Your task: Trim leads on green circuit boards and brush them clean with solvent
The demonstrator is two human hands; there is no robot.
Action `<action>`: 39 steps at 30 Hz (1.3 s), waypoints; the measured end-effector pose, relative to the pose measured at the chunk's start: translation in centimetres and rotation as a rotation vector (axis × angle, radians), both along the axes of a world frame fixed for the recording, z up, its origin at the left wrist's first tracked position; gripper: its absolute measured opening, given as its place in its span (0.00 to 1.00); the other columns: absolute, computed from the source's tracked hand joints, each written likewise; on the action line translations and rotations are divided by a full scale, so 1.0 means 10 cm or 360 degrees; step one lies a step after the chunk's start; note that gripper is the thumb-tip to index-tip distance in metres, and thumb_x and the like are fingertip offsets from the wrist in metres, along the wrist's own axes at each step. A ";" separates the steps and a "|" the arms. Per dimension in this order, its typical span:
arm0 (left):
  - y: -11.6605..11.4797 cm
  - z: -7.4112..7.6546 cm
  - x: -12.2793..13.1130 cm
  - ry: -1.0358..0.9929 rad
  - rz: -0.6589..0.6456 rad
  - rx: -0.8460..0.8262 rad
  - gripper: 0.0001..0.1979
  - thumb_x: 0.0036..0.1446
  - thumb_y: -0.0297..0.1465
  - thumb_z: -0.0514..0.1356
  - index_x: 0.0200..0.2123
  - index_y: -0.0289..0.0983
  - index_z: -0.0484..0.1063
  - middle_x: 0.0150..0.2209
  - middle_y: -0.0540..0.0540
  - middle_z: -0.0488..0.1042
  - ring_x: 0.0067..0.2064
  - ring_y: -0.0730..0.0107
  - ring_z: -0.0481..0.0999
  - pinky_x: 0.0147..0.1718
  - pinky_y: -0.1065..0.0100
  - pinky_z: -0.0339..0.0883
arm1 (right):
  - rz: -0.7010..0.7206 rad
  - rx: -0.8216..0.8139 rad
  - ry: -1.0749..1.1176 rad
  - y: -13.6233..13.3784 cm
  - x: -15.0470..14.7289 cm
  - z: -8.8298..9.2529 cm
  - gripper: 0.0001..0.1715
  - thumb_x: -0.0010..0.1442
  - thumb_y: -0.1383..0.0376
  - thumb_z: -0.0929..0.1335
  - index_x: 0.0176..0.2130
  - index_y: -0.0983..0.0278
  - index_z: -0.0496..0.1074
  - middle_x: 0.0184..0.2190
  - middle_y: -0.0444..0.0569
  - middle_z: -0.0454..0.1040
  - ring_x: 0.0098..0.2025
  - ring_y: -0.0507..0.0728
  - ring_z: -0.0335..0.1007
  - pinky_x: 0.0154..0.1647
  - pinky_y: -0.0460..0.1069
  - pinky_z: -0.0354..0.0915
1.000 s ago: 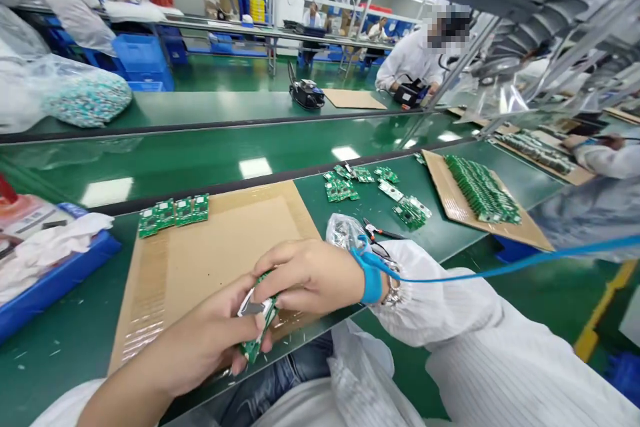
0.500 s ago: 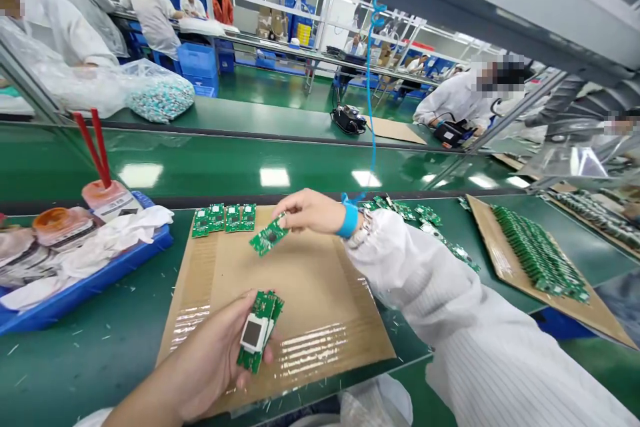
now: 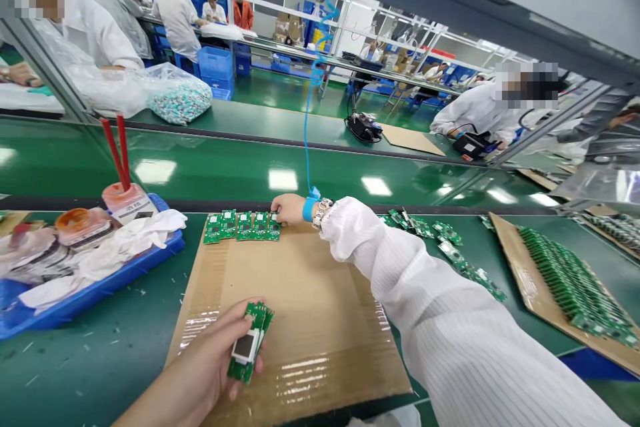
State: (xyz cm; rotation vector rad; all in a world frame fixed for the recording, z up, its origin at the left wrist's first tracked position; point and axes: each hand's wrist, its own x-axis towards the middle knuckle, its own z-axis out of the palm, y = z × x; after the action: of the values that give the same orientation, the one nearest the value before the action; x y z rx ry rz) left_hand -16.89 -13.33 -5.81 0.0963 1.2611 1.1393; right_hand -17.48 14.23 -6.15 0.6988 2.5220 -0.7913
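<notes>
Left hand (image 3: 213,350) closing firmly around green circuit boards (image 3: 249,341), these sitting above cardboard sheet (image 3: 310,360); right hand (image 3: 290,209) lying half-open, fingertips (image 3: 275,206) touching row of circuit boards (image 3: 245,226) along sheet's far edge, blue wrist strap (image 3: 310,209) circling wrist.

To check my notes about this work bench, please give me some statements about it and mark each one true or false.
1. The left hand holds green circuit boards. True.
2. A blue strap circles the right wrist. True.
3. The right hand holds pliers. False: it touches a row of green boards on a cardboard sheet.
4. The blue tray stands on the cardboard sheet. False: it stands on the green bench, left of the sheet.
</notes>
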 end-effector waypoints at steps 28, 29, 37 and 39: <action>0.33 0.20 0.06 0.0208 -0.0073 0.0086 0.30 0.65 0.44 0.30 0.46 0.33 0.64 0.23 0.48 0.69 0.19 0.77 0.69 0.10 0.79 0.48 | 0.0954 -0.0212 0.0833 -0.89 0.77 0.43 0.16 0.46 0.69 0.70 0.39 0.66 0.73 0.30 0.45 0.71 0.30 0.51 0.62 0.30 0.45 0.58; 0.34 0.19 0.05 0.0213 -0.0079 0.0071 0.32 0.64 0.44 0.28 0.46 0.32 0.65 0.22 0.48 0.69 0.18 0.76 0.68 0.10 0.79 0.48 | 0.0975 -0.0230 0.0797 -0.89 0.75 0.42 0.14 0.47 0.68 0.70 0.37 0.66 0.73 0.29 0.44 0.71 0.29 0.51 0.61 0.29 0.45 0.57; 0.38 0.02 0.01 0.0172 -0.0199 0.0040 0.40 0.60 0.52 0.27 0.44 0.32 0.68 0.21 0.47 0.69 0.16 0.73 0.69 0.08 0.77 0.51 | 0.0973 -0.0128 0.0684 -0.92 0.76 0.49 0.16 0.42 0.70 0.70 0.35 0.64 0.74 0.34 0.49 0.75 0.37 0.56 0.69 0.36 0.48 0.62; 0.37 -0.02 0.01 0.0134 -0.0253 0.0057 0.42 0.59 0.53 0.25 0.39 0.31 0.70 0.22 0.46 0.69 0.17 0.73 0.69 0.08 0.76 0.52 | 0.0991 -0.0164 0.0726 -0.93 0.79 0.50 0.17 0.43 0.69 0.70 0.37 0.64 0.74 0.35 0.49 0.76 0.38 0.57 0.70 0.39 0.49 0.63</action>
State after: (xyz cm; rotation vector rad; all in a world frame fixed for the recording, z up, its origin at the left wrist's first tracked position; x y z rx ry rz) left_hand -16.81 -9.65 -6.01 0.2690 1.2837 1.0295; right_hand -9.56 4.95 -1.17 -0.3457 2.8107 -0.9000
